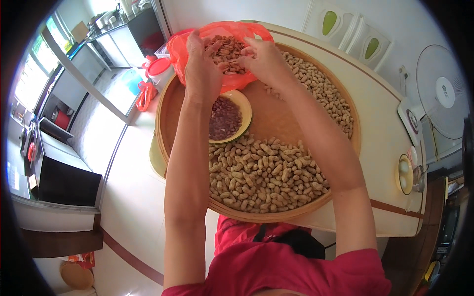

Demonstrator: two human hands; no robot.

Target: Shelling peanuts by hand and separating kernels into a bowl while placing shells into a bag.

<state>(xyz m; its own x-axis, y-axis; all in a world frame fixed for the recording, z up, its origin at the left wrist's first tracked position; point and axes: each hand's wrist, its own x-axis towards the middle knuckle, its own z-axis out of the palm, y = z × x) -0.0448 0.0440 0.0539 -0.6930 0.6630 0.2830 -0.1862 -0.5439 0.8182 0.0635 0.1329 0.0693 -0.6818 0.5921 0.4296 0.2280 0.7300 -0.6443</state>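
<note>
A red plastic bag (pixel 237 82) lies open at the far side of a round woven tray (pixel 270 217), with reddish-brown empty peanut shells (pixel 227 53) inside. My left hand (pixel 202 64) is at the bag's left side, its fingers over the opening. At the right side, my right hand (pixel 264 61) has its fingers bent over the shells; whether it pinches anything is unclear. Below the bag, a yellow bowl (pixel 247 111) of dark red shelled peanuts (pixel 224 120) sits in the tray, partly behind my left forearm. Unshelled peanuts (pixel 263 177) fill the near part and the right edge (pixel 326 92).
The tray rests on a cream table (pixel 374 148). At the table's right are a bowl with eggs (pixel 403 174) and a white fan (pixel 444 92). A red-lidded tub (pixel 159 67) and a red bag (pixel 146 96) stand beyond the tray's left side.
</note>
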